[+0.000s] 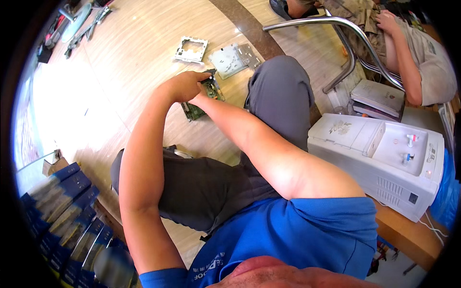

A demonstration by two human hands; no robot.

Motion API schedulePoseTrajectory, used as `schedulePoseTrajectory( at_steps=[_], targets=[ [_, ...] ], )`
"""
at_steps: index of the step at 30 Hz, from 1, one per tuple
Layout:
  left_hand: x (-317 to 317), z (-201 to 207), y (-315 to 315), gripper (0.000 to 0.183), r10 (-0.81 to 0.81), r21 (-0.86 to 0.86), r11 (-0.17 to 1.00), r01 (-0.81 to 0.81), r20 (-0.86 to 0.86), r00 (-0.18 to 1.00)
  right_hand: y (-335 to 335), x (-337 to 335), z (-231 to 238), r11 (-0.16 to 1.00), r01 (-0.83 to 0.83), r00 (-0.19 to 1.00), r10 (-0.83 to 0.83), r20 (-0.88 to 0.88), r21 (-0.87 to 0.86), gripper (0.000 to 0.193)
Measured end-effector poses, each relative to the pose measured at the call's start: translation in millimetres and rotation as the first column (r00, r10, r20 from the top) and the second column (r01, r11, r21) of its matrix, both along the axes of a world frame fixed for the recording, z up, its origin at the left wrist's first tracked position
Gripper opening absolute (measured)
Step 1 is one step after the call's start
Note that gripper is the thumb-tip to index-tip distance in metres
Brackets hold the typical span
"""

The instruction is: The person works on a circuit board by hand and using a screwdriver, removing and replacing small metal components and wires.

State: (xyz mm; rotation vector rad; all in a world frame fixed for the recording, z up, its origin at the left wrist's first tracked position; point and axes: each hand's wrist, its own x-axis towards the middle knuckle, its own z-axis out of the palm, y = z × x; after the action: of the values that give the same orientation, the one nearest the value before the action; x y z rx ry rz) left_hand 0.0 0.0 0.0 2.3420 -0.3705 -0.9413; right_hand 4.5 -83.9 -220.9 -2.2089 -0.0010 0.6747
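Note:
A green circuit board with small parts on it is low over the floor or on it, in front of my knees; I cannot tell which. My left hand is closed over its upper part, with a finger stretched along a dark piece at the board's far end. Crossing under it, my right hand reaches the same board, and its fingers are mostly hidden. Just beyond lie a white plastic frame with a large opening, a pale metal plate with holes, and a smaller greyish plate.
A white water dispenser lies at the right, below stacked books. A chair with a chrome frame holds a seated person. Tools lie far left. Blue packages stand near left.

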Motion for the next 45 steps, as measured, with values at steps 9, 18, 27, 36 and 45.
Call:
schedulePoseTrajectory(
  at_steps=[9,18,27,36,45],
  targets=[
    [5,-34,5,0.047,-0.050,0.234,0.972,0.002,0.199,0.979,-2,-6,-22,1.000,-0.009,0.994,0.012,0.113,-0.024,0.039],
    [-8,-11,6,0.038,-0.028,0.253,0.967,-0.023,0.193,0.981,-1,-2,-25,0.994,-0.021,0.998,0.028,0.060,-0.108,0.025],
    [-10,-15,14,0.029,0.017,0.205,0.977,-0.063,0.218,0.976,-4,-1,-20,0.967,-0.133,0.958,0.181,0.222,-0.215,0.021],
    [1,-23,33,0.050,0.002,0.253,0.966,-0.060,0.220,0.975,-3,-4,-6,0.983,-0.082,0.974,0.114,0.195,-0.163,0.028],
    [-12,12,61,0.050,0.113,0.299,0.939,-0.169,0.194,0.974,1,2,-18,0.932,-0.251,0.884,0.331,0.331,-0.261,0.022]
  ],
)
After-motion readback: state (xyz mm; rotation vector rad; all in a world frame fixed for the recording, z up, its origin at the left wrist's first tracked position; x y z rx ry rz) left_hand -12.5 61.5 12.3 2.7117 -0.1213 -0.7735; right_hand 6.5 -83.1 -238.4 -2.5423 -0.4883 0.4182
